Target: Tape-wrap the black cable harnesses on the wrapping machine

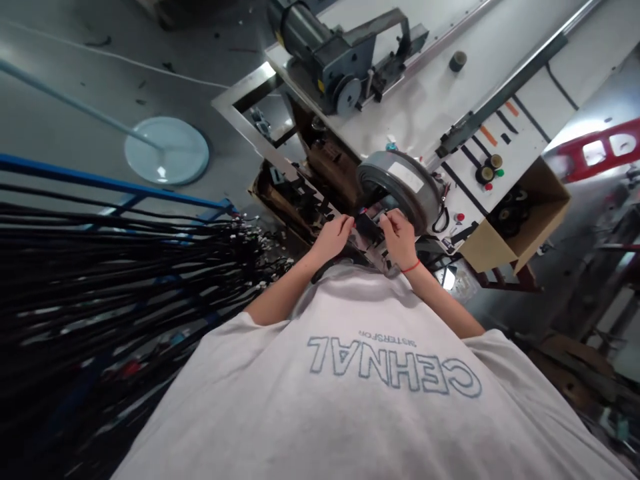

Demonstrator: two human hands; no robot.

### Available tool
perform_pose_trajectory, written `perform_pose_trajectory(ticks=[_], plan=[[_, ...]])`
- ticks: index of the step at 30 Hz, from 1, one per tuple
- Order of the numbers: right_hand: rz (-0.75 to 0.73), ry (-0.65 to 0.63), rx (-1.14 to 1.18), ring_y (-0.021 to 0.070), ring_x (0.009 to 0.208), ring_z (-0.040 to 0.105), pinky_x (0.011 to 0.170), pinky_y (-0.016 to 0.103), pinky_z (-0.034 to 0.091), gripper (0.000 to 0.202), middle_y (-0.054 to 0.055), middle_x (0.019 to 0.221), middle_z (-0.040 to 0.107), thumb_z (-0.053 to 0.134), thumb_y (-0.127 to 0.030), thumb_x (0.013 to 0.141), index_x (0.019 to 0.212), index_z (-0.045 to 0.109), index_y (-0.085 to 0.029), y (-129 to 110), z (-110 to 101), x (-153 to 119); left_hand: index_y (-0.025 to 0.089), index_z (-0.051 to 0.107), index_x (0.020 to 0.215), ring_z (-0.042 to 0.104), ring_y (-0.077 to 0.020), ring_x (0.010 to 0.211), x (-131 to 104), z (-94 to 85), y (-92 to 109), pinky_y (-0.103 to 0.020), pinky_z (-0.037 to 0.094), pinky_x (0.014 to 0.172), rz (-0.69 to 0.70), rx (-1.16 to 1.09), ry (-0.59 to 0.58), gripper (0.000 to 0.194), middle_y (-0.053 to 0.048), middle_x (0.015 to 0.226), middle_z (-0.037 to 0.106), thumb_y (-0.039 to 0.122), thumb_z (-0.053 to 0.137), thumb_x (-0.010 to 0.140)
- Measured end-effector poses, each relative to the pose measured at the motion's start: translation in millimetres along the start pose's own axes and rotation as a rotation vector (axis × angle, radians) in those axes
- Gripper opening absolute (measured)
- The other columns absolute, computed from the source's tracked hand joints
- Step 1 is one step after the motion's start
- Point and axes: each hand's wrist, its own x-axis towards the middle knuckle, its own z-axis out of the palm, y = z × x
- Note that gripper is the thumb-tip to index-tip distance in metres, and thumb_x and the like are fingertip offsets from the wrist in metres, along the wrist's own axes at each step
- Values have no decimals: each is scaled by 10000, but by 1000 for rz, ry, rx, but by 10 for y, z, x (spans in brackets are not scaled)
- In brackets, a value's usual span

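My left hand (334, 237) is closed, its thumb and fingertips pinched together near a small red and dark piece; what it holds is too small to name. To its right, my right hand (399, 239), with a red string at the wrist, has its fingers curled together beside a dark strip or piece (367, 227) that lies between the hands. Whether the fingers grip that piece is unclear. Just beyond my right hand stands a large grey round reel (423, 190) with a white label, at the bench's near edge.
A motor unit (325, 57) sits on the white bench (425, 100). An open cardboard box (543, 213) stands at the right. Many black cables (150, 253) hang on a blue rack (100, 177) at the left. Tape rolls (485, 175) lie on the bench.
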Motion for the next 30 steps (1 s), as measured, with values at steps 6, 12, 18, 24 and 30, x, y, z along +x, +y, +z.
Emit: perform_pose_trajectory(ticks=[6,12,18,24,30], plan=[[-68,-80,-53,140,679,436,699,279,370,382,-16,681,453,454,-450,968,666,449,-217,23,66,244,212,610,751,594,-207,670,-102,98,47,-284,413,711,28,37,-94,278,-31,672,631,303,469,972],[-95,-81,-104,158,686,481,729,298,400,376,3,688,525,454,-457,965,681,511,-217,66,41,305,201,638,784,627,-233,701,-116,102,-45,-300,426,718,56,103,-88,332,-55,694,647,338,421,995],[-299,-223,-332,244,1064,560,1010,393,366,350,91,1015,714,408,-388,993,887,694,-216,183,26,376,184,624,812,620,-211,694,-101,88,-59,-291,416,679,95,131,-115,364,-59,720,655,362,371,1004],[-288,-365,-716,222,818,605,843,356,429,426,85,732,668,451,-364,987,631,619,-202,246,131,566,167,630,855,613,-189,680,-204,44,1,-288,462,715,120,214,-102,356,-42,714,655,404,401,989],[-524,-233,-408,250,1051,596,933,427,465,206,99,1050,672,476,-294,962,904,659,-219,-211,-140,280,89,553,1298,507,-290,1319,128,341,216,-409,392,1096,277,521,114,431,-206,1382,565,314,515,932]])
